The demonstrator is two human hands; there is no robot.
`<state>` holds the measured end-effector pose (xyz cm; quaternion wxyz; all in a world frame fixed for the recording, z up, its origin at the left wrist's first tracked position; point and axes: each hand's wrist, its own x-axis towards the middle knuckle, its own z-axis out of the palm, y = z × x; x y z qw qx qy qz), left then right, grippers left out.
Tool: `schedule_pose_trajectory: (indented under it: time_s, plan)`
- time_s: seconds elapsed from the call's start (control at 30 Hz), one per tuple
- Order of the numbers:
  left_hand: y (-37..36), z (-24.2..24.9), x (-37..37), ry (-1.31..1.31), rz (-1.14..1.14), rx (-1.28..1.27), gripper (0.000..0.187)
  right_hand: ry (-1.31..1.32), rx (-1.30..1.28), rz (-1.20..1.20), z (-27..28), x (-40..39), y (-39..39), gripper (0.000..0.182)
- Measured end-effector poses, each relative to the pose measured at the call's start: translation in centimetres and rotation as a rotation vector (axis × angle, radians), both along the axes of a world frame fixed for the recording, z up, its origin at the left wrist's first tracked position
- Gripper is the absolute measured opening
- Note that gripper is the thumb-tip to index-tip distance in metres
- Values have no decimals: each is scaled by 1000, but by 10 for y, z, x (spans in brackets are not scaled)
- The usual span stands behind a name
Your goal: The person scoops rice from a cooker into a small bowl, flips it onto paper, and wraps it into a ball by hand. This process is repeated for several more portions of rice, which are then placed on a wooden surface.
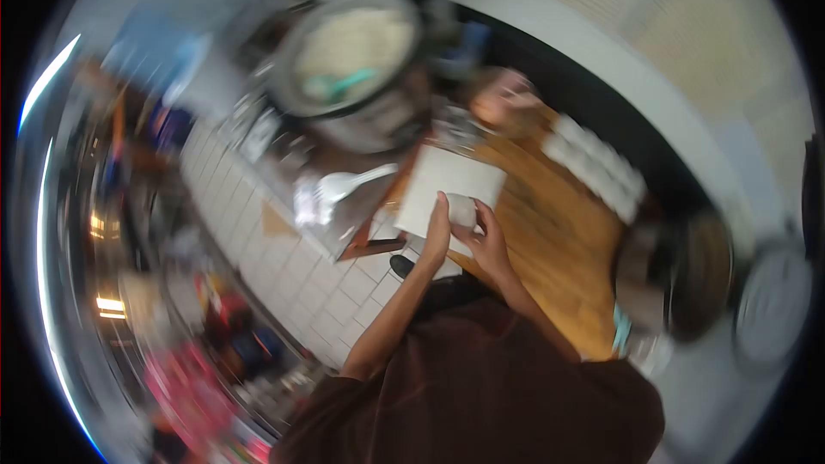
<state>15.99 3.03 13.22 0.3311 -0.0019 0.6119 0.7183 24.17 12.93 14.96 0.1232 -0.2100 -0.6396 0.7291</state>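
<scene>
Between my two hands is a small white rounded lump [461,210] that looks like pressed rice; blur hides its detail. My left hand [439,230] is upright along its left side, fingers together. On the other side, my right hand [487,238] curves its fingers and thumb around the lump. Beneath it lies a flat white square board or sheet [430,180] at the wooden table's left edge.
A large pot of white rice [357,43] with a teal paddle [351,83] stands at the back left. Nearer is a white spoon or scoop [357,179]. Several white lumps [593,163] line the right side of the wooden table [550,241]. Tiled floor [318,292] shows at left.
</scene>
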Motion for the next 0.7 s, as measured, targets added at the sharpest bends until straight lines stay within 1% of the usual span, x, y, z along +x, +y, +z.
schedule_pose_trajectory:
  time_s: [0.03, 0.1, 0.17, 0.2, 0.23, 0.27, 0.3, 0.33, 0.37, 0.4, 0.43, 0.47, 0.5, 0.53, 0.57, 0.63, 0.67, 0.7]
  plan:
    - [27, 12, 8, 171, -153, -95, 68, 10, -53, -118, -31, 11, 16, 60]
    - [85, -6, 25, 173, -331, -296, 64, -10, -110, -351, -63, 47, 55, 61]
    - [95, -6, 28, 159, -458, -309, 62, -110, -570, -551, -93, 65, 87, 52]
    - [103, -2, 25, 153, -527, -334, 60, -127, -368, -567, -116, 63, 115, 47]
    - [98, -7, 17, 154, -521, -333, 60, -122, -280, -609, -140, 58, 133, 49]
    - [85, -19, 3, 237, -655, -329, 56, -121, -194, -647, -168, 47, 149, 51]
    - [68, -29, -8, 315, -787, -329, 52, -203, -70, -632, -204, 34, 168, 51]
    - [50, -33, -13, 280, -718, -322, 47, -287, 57, -612, -234, 19, 186, 52]
    - [31, -38, -17, 245, -646, -312, 43, -288, 9, -610, -252, 0, 202, 50]
    - [5, -45, -25, 264, -684, -351, 47, -290, -36, -607, -261, -16, 216, 48]
    - [-37, -98, -33, 726, -720, -313, 47, -307, -47, -550, -233, -22, 226, 50]
    - [-69, -119, -37, 871, -704, -354, 47, -320, -58, -495, -204, -30, 233, 53]
    - [-74, -85, -23, 63, -360, -390, 36, -322, -53, -476, -222, -38, 240, 53]
    - [-103, -96, -20, 111, -302, -298, 37, -390, 87, -507, -263, -41, 254, 57]
    - [-123, -88, -14, 108, -273, -291, 37, -450, 234, -532, -285, -41, 269, 62]
    - [-159, -64, 0, 68, -116, -523, 40, -595, 501, -485, -273, -30, 274, 68]
    - [-180, -64, 6, 67, -41, -513, 40, -313, 710, -738, -354, -26, 290, 68]
    - [-204, -67, 15, 36, -10, -510, 41, -227, 879, -627, -331, -16, 293, 60]
